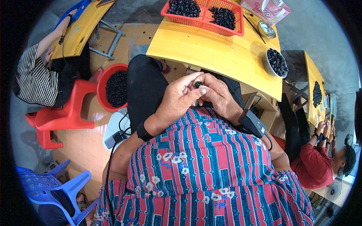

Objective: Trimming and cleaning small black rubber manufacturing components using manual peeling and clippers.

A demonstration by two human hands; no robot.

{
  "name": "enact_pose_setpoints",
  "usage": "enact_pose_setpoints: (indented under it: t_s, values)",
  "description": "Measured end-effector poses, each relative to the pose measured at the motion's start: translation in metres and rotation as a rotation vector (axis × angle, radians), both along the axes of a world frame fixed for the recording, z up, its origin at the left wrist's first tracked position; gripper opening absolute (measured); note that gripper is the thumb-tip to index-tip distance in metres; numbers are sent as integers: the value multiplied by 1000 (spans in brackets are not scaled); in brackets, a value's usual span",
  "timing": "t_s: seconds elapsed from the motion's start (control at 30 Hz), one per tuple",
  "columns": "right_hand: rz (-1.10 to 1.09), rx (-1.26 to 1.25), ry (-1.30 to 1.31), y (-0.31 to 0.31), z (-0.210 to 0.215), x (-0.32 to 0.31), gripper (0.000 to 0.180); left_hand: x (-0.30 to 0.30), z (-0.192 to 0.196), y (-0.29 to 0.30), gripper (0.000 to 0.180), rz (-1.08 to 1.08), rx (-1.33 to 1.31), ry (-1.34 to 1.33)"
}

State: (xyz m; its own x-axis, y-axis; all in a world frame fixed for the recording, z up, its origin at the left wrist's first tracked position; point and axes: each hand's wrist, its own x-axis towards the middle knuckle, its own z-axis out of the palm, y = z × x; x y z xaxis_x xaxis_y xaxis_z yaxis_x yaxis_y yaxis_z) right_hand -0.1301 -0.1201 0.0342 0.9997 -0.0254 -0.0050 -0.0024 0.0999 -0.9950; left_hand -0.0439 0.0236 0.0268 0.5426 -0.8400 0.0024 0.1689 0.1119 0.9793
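Observation:
My left hand (176, 96) and my right hand (220, 95) meet above my lap, near the front edge of the yellow table (203, 47). Between their pinched fingertips is a small black ring-like part (198, 84). Both thumbs press in close to it, and the fingers hide most of it. On the table, a red plastic basket (202, 22) holds two heaps of small black parts (222, 17). A pale bowl (268, 67) filled with similar black parts stands at the table's right edge.
A metal bowl (266, 29), a dark thin stick (254, 28) and a pink bag (266, 9) lie to the back right. Left of my leg is a red tub (101, 87) of black parts beside a red chair (64, 109). Other people work at tables on both sides.

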Motion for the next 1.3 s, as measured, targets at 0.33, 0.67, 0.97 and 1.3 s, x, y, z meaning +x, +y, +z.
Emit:
enact_pose_setpoints:
  t_s: [0.33, 0.67, 0.97, 1.3]
  values:
    - [-63, -265, -154, 4, -6, 2, 17, -8, -7, -2, 42, 73, -59, -55]
    - [-82, -178, -96, 8, -3, 5, 16, -9, -8, -1, 39, 113, -23, -41]
    - [-123, -673, -293, 3, 17, 1, 20, -3, 2, 2, 47, 107, -71, -357]
    - [-89, -751, -338, 4, 18, 3, 22, -6, 0, 1, 44, 167, -108, -376]
